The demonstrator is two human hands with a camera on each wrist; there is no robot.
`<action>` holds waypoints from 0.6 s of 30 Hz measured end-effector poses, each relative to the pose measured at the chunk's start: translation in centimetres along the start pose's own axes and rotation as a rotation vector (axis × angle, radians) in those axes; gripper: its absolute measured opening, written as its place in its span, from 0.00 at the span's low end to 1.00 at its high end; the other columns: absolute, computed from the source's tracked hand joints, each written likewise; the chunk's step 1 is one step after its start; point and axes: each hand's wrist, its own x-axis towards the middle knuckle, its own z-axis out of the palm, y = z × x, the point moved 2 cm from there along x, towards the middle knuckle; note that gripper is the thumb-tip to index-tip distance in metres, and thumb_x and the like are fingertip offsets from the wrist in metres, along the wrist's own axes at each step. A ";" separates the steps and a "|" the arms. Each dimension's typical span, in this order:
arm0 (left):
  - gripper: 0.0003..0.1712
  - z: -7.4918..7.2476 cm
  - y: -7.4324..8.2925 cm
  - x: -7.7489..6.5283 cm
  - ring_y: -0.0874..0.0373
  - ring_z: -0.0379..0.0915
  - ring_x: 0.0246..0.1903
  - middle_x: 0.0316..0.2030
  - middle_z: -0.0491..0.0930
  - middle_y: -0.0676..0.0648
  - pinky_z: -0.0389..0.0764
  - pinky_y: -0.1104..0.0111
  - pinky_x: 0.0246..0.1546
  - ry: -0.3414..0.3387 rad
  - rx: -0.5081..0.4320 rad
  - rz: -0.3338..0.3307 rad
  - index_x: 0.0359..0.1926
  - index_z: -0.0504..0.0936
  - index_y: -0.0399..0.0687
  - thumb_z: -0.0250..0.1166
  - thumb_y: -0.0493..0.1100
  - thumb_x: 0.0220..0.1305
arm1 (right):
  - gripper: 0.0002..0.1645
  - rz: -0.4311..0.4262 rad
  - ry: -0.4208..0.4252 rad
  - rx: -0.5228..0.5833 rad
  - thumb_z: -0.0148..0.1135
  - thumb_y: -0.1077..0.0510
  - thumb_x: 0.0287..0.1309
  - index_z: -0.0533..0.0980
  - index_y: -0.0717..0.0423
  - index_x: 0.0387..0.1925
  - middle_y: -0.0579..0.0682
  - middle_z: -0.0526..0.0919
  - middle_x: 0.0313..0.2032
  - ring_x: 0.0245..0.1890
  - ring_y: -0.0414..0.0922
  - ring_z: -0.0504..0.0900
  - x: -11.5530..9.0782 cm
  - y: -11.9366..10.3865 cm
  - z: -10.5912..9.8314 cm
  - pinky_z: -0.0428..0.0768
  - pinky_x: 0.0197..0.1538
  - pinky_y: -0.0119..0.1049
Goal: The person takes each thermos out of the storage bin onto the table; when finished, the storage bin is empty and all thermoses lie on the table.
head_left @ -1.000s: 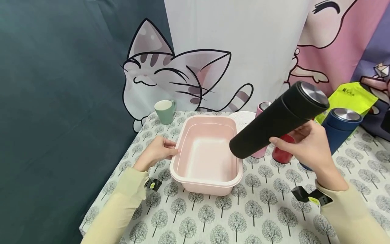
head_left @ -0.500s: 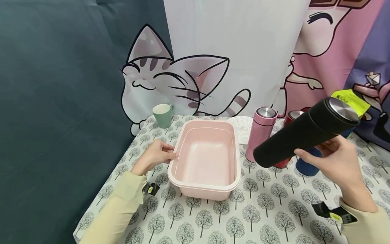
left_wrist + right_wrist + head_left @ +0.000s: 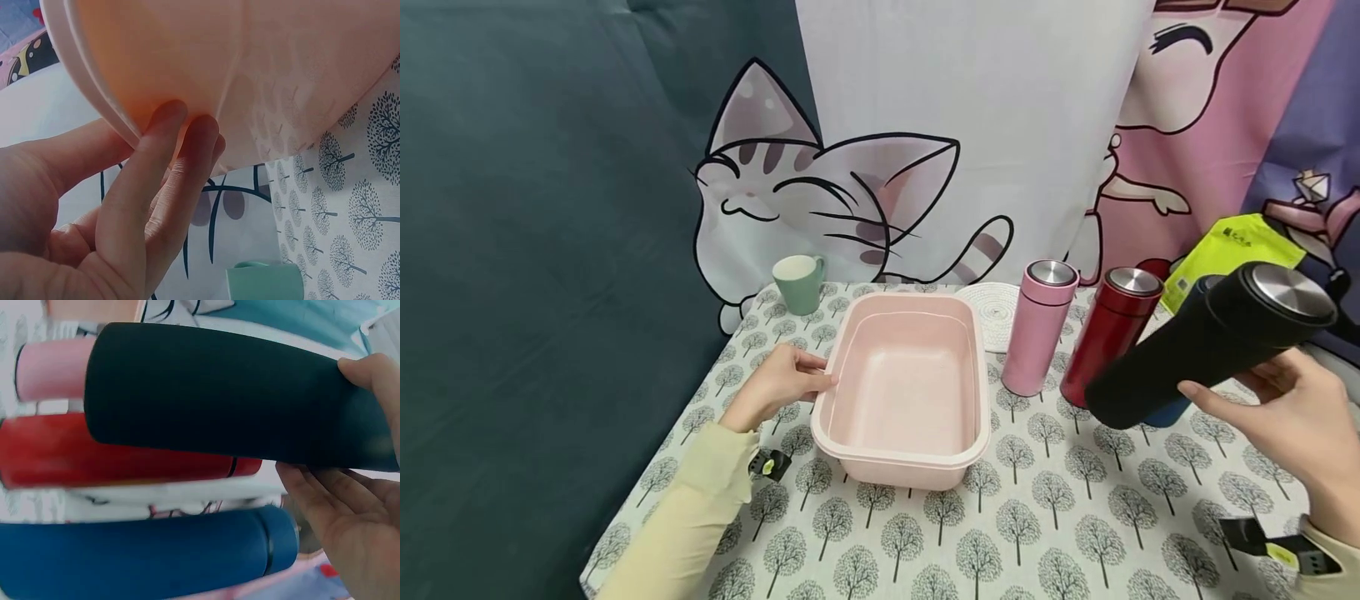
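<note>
My right hand (image 3: 1292, 417) grips a black thermos flask (image 3: 1195, 354) with a steel-topped lid, tilted in the air over the right side of the table. In the right wrist view the thumb lies on one side of the black flask (image 3: 219, 394) and the fingers on the other. My left hand (image 3: 778, 383) pinches the left rim of a pale pink plastic basin (image 3: 895, 458); in the left wrist view its fingertips (image 3: 201, 134) press the basin's outer wall. A pink thermos (image 3: 1036, 333) and a red thermos (image 3: 1105, 342) stand beside each other, right of the basin.
A blue thermos (image 3: 137, 550) stands right of the red one, mostly behind the black flask in the head view. A green mug (image 3: 800, 287) is at the back left, a white woven mat (image 3: 992, 312) behind the pink thermos. A yellow-green packet (image 3: 1225, 250) sits at the back right.
My right hand has carried the black thermos rightward, away from the basin and past the pink and red thermoses, and slightly lower. My left hand keeps its hold on the basin rim.
</note>
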 end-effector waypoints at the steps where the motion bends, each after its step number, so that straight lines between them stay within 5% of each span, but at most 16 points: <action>1: 0.21 0.0 0.1 0.0 0.49 0.86 0.38 0.46 0.83 0.31 0.88 0.63 0.44 0.001 -0.001 0.001 0.53 0.78 0.25 0.67 0.34 0.61 | 0.37 0.015 -0.002 -0.008 0.75 0.76 0.37 0.77 0.44 0.49 0.25 0.78 0.40 0.34 0.20 0.77 -0.1 0.4 -0.2 0.71 0.45 0.05; 9: 0.21 -0.1 -0.1 -0.3 0.47 0.86 0.38 0.48 0.82 0.30 0.88 0.63 0.45 -0.014 -0.014 -0.001 0.54 0.77 0.24 0.66 0.34 0.62 | 0.38 0.108 -0.058 -0.162 0.76 0.63 0.46 0.71 0.31 0.55 0.15 0.70 0.38 0.36 0.10 0.69 -0.7 3.5 -1.8 0.66 0.37 0.03; 13: 0.21 -0.2 -0.1 -0.3 0.47 0.86 0.38 0.48 0.81 0.29 0.87 0.62 0.45 -0.036 -0.025 0.009 0.54 0.77 0.24 0.65 0.34 0.63 | 0.41 0.119 -0.055 -0.184 0.74 0.62 0.50 0.69 0.35 0.63 0.12 0.68 0.39 0.36 0.10 0.67 -1.0 4.9 -2.6 0.66 0.38 0.03; 18: 0.21 -0.1 0.0 -0.1 0.46 0.86 0.39 0.49 0.81 0.29 0.87 0.62 0.45 -0.045 -0.036 0.015 0.54 0.77 0.24 0.65 0.33 0.63 | 0.40 0.108 -0.030 -0.180 0.71 0.65 0.52 0.68 0.27 0.60 0.12 0.69 0.38 0.37 0.11 0.67 -1.0 6.5 -3.8 0.67 0.36 0.06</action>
